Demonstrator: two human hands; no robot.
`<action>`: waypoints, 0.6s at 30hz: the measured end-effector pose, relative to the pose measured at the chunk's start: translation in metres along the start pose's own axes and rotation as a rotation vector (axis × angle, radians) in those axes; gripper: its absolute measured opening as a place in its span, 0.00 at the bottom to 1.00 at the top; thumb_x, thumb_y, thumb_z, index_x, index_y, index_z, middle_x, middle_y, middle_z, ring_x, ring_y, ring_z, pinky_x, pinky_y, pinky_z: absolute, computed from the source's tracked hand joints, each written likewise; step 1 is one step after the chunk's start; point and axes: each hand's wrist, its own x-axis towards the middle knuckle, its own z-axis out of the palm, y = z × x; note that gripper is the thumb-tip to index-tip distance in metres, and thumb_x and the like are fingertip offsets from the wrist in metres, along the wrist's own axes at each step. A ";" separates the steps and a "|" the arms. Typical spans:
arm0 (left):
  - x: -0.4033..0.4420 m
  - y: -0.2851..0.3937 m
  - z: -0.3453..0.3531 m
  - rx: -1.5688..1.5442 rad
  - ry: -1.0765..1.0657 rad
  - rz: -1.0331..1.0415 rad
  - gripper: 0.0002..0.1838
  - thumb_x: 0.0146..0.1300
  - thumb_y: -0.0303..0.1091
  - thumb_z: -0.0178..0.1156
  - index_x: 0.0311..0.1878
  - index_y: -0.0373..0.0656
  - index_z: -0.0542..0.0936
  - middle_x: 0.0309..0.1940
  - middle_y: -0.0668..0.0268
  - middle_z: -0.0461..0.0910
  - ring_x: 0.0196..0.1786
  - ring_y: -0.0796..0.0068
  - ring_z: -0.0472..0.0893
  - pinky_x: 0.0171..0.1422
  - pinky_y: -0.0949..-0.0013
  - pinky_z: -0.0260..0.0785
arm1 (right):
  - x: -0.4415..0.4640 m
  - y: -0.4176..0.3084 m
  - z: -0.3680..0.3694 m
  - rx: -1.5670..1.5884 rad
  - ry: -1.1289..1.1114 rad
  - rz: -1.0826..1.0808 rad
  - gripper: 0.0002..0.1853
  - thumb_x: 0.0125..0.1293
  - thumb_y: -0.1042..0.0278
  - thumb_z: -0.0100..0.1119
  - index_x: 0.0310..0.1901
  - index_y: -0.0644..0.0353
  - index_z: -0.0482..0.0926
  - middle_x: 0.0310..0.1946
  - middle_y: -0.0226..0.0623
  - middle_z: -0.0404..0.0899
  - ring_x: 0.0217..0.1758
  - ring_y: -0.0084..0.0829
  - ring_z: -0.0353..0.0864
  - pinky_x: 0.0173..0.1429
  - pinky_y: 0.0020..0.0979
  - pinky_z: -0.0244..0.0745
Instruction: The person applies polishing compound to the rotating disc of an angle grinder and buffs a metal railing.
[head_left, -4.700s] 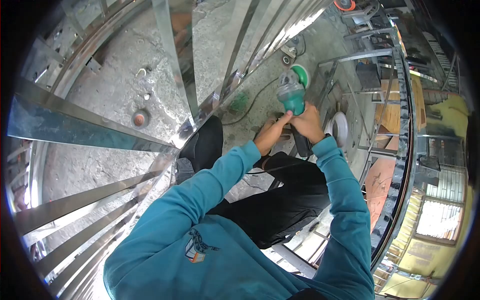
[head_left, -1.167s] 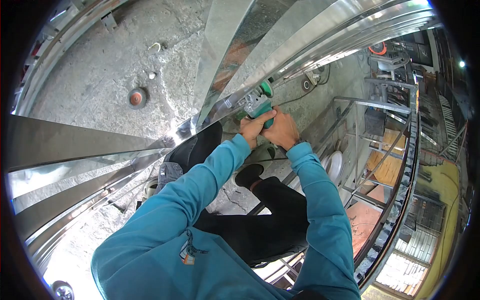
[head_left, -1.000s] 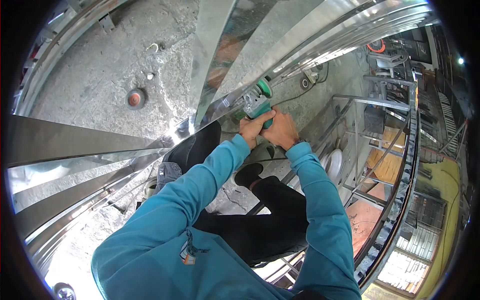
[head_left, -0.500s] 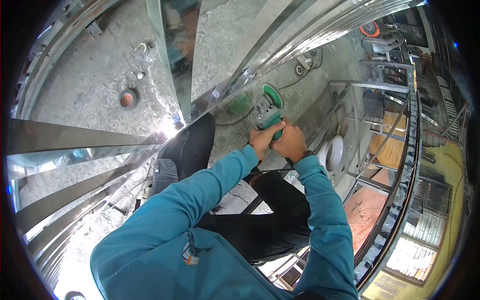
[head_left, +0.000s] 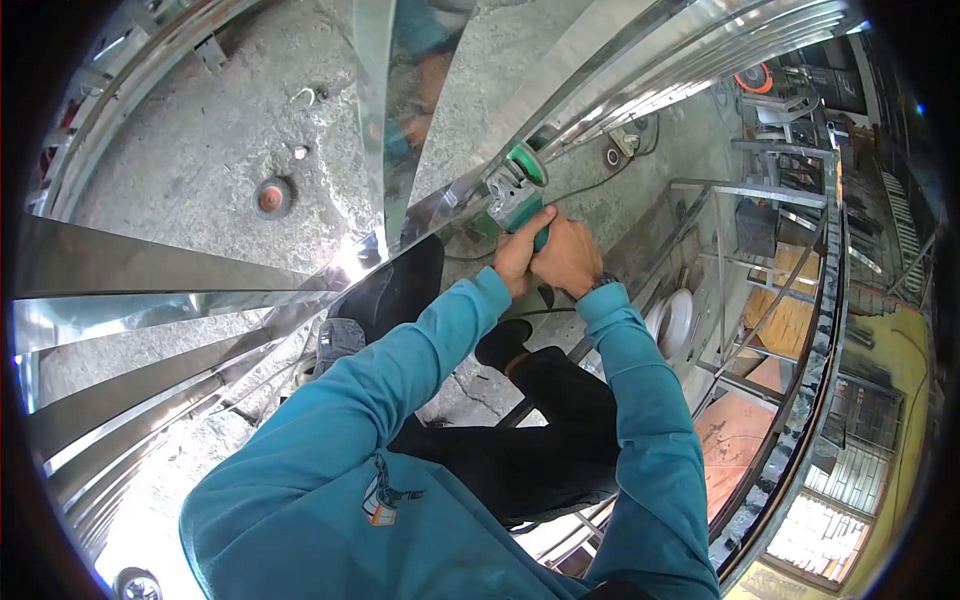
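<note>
Both hands grip a green angle grinder (head_left: 512,197) with a silver gear head and a green disc (head_left: 528,164). My left hand (head_left: 514,258) is closed around the left side of its body, thumb along the top. My right hand (head_left: 568,257) wraps the handle from the right, next to the left. The disc is close to a shiny metal bar (head_left: 440,212) of a large frame with fanned flat strips. Whether it touches the bar, I cannot tell.
On the concrete floor (head_left: 200,150) lies a small wheel with an orange hub (head_left: 271,198). A power cord (head_left: 590,187) runs behind the grinder. To the right stand a metal tube frame (head_left: 750,190) and a round white object (head_left: 675,325). A bright glare covers one frame joint (head_left: 355,258).
Both hands have moved the grinder up and to the left, bringing its disc closer to the metal bar. The view has shifted slightly.
</note>
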 end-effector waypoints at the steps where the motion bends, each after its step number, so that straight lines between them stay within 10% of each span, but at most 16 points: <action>1: -0.001 0.004 0.002 0.020 -0.002 -0.015 0.29 0.58 0.48 0.74 0.57 0.42 0.78 0.50 0.63 0.82 0.52 0.67 0.81 0.57 0.61 0.74 | 0.002 -0.001 -0.001 0.005 -0.013 0.025 0.25 0.49 0.68 0.63 0.50 0.67 0.72 0.35 0.63 0.82 0.40 0.64 0.81 0.46 0.58 0.76; 18: -0.006 -0.013 -0.004 0.120 0.081 -0.039 0.33 0.54 0.48 0.76 0.58 0.40 0.78 0.53 0.60 0.81 0.55 0.66 0.80 0.61 0.61 0.71 | -0.009 0.016 0.013 -0.014 -0.042 0.028 0.23 0.53 0.61 0.65 0.46 0.68 0.73 0.34 0.64 0.81 0.40 0.64 0.81 0.46 0.57 0.76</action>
